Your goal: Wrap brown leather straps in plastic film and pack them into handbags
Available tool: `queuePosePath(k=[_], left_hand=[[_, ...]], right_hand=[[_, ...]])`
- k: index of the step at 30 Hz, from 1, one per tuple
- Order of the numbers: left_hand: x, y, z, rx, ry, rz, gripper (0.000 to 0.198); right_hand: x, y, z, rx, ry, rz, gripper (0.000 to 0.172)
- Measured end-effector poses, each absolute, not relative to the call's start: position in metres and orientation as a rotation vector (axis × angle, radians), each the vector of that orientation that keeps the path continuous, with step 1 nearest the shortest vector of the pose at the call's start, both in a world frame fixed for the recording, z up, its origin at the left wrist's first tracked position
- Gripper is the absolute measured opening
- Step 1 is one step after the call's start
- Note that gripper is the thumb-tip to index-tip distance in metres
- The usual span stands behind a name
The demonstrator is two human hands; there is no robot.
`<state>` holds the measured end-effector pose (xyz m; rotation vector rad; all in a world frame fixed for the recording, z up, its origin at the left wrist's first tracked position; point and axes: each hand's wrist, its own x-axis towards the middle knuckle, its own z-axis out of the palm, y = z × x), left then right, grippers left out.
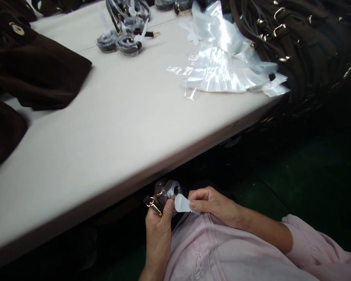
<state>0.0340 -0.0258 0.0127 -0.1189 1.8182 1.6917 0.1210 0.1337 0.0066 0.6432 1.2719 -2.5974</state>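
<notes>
The left hand (pixel 158 228) clamped a wrapped strap coil (pixel 168 190), thumb on top; just beside that thumb, the right hand (pixel 215 205) pinched a white tab (pixel 181 203), possibly tape. Keeping the tab taut seemed wise.

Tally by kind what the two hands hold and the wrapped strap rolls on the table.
Wrapped strap roll in the left hand: 1
White plastic tab in the right hand: 1
Wrapped strap rolls at the front of the cluster on the table: 2 (those behind overlap, uncountable)
Total: 4
</notes>
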Motion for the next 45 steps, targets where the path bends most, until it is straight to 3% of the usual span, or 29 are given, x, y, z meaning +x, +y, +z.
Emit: queuePosePath(k=[9, 18, 30, 39, 45], left_hand=[[0.04, -0.014, 0.021, 0.044, 2.137, 1.624, 0.03], [0.04, -0.004, 0.015, 0.205, 2.232, 1.624, 0.025], [0.039, 0.0, 0.007, 0.264, 2.243, 1.555, 0.02], [0.045, -0.001, 0.0, 0.711, 2.242, 1.351, 0.018], [0.047, -0.006, -0.003, 0.814, 2.344, 1.303, 0.019]], right_hand=[[0.109, 0.114, -0.01, 0.957, 1.563, -2.674, 0.039], [0.107, 0.111, -0.013, 0.86, 1.822, -2.535, 0.02], [0.105, 0.117, -0.002, 0.818, 1.8, -2.703, 0.017], [0.119, 0.124, 0.017, 0.349, 2.767, -2.025, 0.02], [0.123, 0.126, 0.013, 0.355, 2.708, -2.04, 0.013]])
